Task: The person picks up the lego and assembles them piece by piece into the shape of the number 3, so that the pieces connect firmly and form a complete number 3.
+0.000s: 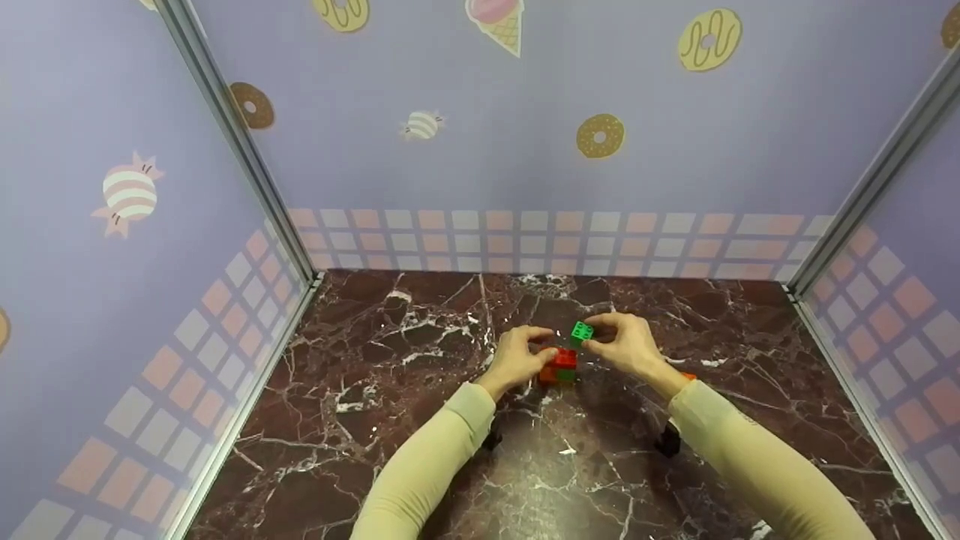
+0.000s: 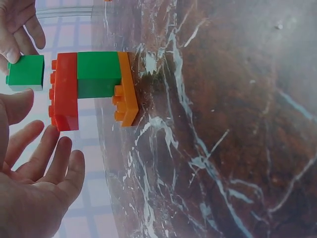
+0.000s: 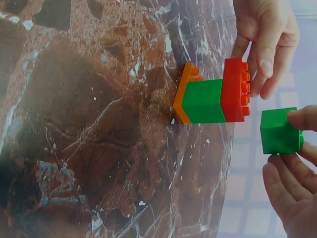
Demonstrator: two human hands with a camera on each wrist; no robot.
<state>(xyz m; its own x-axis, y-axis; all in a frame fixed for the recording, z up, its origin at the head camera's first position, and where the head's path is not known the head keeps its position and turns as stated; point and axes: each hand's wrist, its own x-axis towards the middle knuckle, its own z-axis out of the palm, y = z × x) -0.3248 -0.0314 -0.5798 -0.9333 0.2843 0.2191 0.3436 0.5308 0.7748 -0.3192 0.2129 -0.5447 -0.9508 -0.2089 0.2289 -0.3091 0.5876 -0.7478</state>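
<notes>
Right hand (image 1: 630,346) pinches green brick (image 1: 582,331) between thumb and fingertips; left hand (image 1: 517,360), fingers apart, is beside red brick (image 2: 66,91). Head view alone shows green brick's top face.

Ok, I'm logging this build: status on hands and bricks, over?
Right hand pinches green four-stud brick, higher than the stack, apart from it. Left hand beside stack's red top brick, contact unclear. Nothing visible between brick and stack.

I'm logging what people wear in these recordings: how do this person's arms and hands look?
Long, pale cream-yellow sleeves end in cuffs near the wrists. The left hand and right hand wear no gloves. Small black pieces, hard to identify, show beside both sleeves.
</notes>
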